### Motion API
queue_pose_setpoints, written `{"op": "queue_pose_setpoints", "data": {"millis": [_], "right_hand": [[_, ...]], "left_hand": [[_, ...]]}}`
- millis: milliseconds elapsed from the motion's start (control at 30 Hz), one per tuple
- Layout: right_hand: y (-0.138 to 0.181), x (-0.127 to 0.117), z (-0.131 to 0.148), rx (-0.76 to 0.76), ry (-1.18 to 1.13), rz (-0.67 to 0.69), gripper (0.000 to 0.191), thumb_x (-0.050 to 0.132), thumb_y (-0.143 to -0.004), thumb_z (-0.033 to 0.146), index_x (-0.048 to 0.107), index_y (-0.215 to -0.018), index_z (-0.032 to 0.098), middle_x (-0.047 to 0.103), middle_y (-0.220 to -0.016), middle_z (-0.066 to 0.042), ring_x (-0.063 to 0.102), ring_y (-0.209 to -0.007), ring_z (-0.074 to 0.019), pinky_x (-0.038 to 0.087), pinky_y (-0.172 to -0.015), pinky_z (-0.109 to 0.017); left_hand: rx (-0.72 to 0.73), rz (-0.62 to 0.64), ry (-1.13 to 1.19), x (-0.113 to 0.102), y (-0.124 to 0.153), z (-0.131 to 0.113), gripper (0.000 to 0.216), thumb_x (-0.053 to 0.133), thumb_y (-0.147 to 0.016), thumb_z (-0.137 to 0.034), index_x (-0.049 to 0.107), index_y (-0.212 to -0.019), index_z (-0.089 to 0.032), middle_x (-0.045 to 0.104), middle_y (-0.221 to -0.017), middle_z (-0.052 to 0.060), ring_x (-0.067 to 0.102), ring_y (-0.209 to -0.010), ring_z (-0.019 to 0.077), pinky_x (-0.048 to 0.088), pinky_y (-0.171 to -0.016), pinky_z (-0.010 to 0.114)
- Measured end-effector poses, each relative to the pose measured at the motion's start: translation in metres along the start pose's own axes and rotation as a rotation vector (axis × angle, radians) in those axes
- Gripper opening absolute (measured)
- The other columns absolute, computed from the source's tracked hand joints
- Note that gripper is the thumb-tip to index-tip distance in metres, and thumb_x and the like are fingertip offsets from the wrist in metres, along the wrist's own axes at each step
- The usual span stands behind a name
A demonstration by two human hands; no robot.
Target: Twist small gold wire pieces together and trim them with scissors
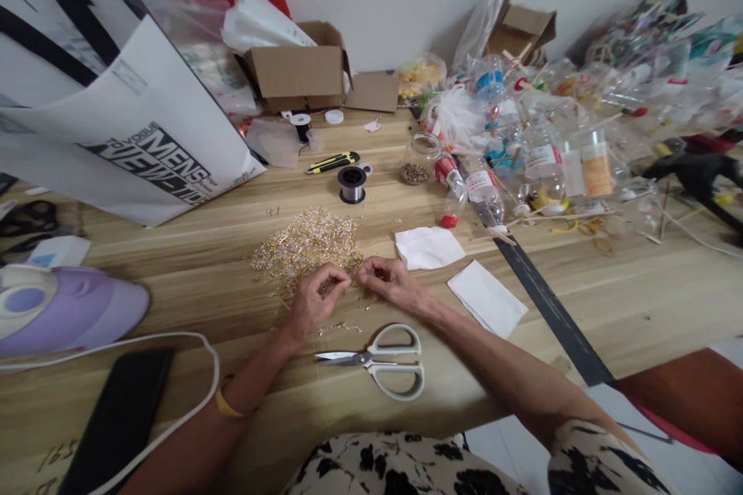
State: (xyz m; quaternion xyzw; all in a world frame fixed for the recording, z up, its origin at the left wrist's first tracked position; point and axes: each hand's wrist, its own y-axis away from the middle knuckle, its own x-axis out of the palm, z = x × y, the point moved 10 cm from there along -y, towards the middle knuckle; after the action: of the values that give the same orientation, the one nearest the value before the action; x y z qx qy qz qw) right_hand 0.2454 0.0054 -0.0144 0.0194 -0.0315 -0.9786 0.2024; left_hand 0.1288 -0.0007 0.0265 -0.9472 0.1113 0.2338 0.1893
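My left hand [318, 297] is closed, thumb and forefinger pinched together at the near edge of a pile of small gold and silver beads [313, 244]. Close beside it, my right hand [390, 281] also pinches, its fingertips almost meeting the left ones. Whatever sits between the fingers is too small to make out. A short beaded strand [340, 327] lies on the table just below the hands. Nearer to me rest scissors [367, 359] with pale handles, blades pointing left and slightly apart.
Behind the beads stand a wire spool [351, 186], a yellow box cutter [332, 162] and a jar of beads [416, 161]. White paper pieces [429, 247] lie right. Plastic bottles [484, 189] crowd the back right. A white bag [145, 116], purple object [75, 308] and black phone [119, 418] are left.
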Motion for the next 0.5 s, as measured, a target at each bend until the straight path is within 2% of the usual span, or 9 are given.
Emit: {"op": "queue_pose_setpoints", "data": {"millis": [167, 367, 500], "right_hand": [[-0.001, -0.005, 0.000, -0.002, 0.021, -0.022, 0.029, 0.062, -0.080, 0.043, 0.057, -0.079, 0.014, 0.051, -0.059, 0.004, 0.048, -0.049, -0.0076, 0.040, -0.048, -0.019], [-0.001, -0.009, 0.001, -0.007, 0.130, -0.038, 0.024, 0.061, -0.081, 0.037, 0.060, -0.079, 0.013, 0.048, -0.054, 0.005, 0.043, -0.047, -0.0070, 0.033, -0.045, -0.018], [-0.001, -0.006, -0.001, -0.012, 0.134, -0.016, 0.023, 0.059, -0.083, 0.036, 0.060, -0.080, 0.013, 0.046, -0.054, 0.006, 0.039, -0.047, -0.0064, 0.030, -0.044, -0.018]], "left_hand": [[-0.023, -0.010, 0.042, 0.000, -0.001, 0.007, 0.010, 0.057, -0.083, -0.019, 0.059, -0.074, -0.017, 0.066, -0.075, 0.003, 0.062, -0.074, 0.0156, 0.048, -0.070, 0.026], [-0.038, -0.042, 0.101, -0.002, 0.000, 0.012, 0.008, 0.057, -0.083, -0.018, 0.058, -0.075, -0.017, 0.070, -0.085, 0.006, 0.066, -0.083, 0.0173, 0.050, -0.079, 0.030], [-0.055, -0.079, 0.139, -0.006, 0.002, 0.016, 0.006, 0.058, -0.082, -0.018, 0.059, -0.076, -0.017, 0.071, -0.083, 0.006, 0.067, -0.081, 0.0170, 0.052, -0.076, 0.030]]}}
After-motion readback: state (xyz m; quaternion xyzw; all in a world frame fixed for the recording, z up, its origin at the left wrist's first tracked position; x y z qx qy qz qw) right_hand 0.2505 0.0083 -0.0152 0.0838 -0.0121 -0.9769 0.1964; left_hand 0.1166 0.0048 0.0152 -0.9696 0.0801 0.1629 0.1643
